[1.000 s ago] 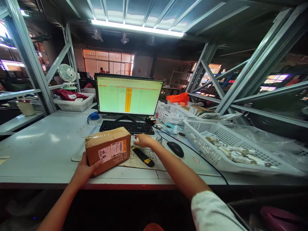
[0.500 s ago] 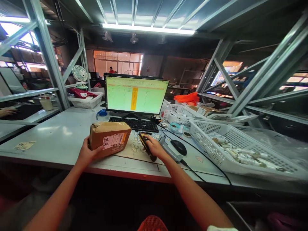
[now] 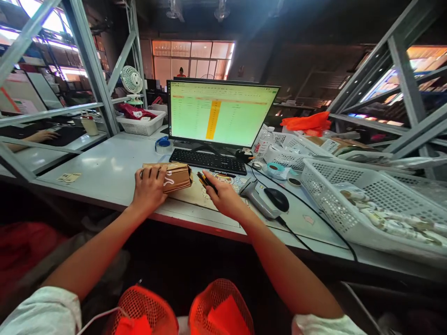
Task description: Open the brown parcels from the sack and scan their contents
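A brown cardboard box (image 3: 179,177) lies on the desk in front of the keyboard. My left hand (image 3: 149,188) is wrapped over its left part, with the fingers across the top. Just right of the box, my right hand (image 3: 223,197) is closed around a yellow and black utility knife (image 3: 206,180). The knife points toward the box's right end, with a small gap between them. Whether its blade is out is too small to tell. Right of my right hand lies a grey handheld scanner (image 3: 257,199), with a black mouse (image 3: 276,199) against it.
Behind the box stand a keyboard (image 3: 209,160) and a lit monitor (image 3: 223,111). A white basket (image 3: 324,200) of small wrapped items is on the right. Blue tape (image 3: 164,145) lies left of the keyboard. Red mesh baskets (image 3: 146,302) sit below the desk edge. Another person's hand (image 3: 44,136) shows far left.
The box has been turned and lowered, so its shipping label no longer shows. My left hand has moved from its side to its top. The knife is nearer the box; the camera view has tilted down.
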Demonstrator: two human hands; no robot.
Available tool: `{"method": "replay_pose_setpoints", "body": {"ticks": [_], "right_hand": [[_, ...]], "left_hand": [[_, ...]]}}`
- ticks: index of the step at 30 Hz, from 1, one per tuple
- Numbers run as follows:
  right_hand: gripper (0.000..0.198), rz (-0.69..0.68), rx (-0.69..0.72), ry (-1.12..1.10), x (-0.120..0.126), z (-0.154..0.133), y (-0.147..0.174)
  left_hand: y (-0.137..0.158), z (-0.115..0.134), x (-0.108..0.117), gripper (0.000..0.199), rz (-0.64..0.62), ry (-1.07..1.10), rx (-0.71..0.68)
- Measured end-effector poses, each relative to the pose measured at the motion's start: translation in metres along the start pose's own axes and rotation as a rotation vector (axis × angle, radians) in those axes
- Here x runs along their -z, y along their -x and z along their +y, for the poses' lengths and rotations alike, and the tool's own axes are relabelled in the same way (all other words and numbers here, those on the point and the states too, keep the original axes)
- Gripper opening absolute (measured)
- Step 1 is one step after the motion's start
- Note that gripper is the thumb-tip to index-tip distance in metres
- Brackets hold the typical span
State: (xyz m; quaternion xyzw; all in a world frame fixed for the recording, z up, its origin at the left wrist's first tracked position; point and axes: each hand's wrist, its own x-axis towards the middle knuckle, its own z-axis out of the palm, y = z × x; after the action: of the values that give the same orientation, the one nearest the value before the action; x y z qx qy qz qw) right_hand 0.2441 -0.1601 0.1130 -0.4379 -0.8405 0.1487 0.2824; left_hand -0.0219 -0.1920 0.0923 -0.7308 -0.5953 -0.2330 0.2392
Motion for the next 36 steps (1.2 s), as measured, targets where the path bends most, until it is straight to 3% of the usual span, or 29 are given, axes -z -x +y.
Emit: {"method": "replay_pose_setpoints", "body": {"ticks": [5, 8, 14, 21, 26, 30, 36], "right_hand": [[0.066, -0.13, -0.085, 0.22, -0.024, -0.024, -0.016], [0.065, -0.224, -0.093, 0.291, -0.022, -0.027, -0.01], [0.056, -0.163, 0.224, 0.289, 0.019, -0.008, -0.003], [0.057, -0.212, 0.484, 0.366, 0.042, -0.019, -0.013], [0.053, -0.2, 0.583, 0.373, 0.052, -0.03, -0.008], [0.054, -0.202, 0.645, 0.427, 0.057, -0.037, -0.001], [0.053, -0.15, 0.718, 0.352, 0.046, -0.049, -0.004]], "left_hand": [[0.005, -0.002, -0.006, 0.075, 0.021, 0.044, 0.005], [0.012, -0.013, -0.009, 0.068, 0.046, 0.081, 0.033], [0.025, -0.047, -0.004, 0.071, 0.097, 0.191, 0.058], [0.025, -0.052, 0.018, 0.075, 0.048, 0.432, -0.02], [0.026, -0.059, 0.033, 0.075, -0.012, 0.59, -0.033], [0.034, -0.066, 0.041, 0.069, -0.089, 0.685, 0.056], [0.056, -0.083, 0.032, 0.074, -0.144, 0.87, 0.177]]}}
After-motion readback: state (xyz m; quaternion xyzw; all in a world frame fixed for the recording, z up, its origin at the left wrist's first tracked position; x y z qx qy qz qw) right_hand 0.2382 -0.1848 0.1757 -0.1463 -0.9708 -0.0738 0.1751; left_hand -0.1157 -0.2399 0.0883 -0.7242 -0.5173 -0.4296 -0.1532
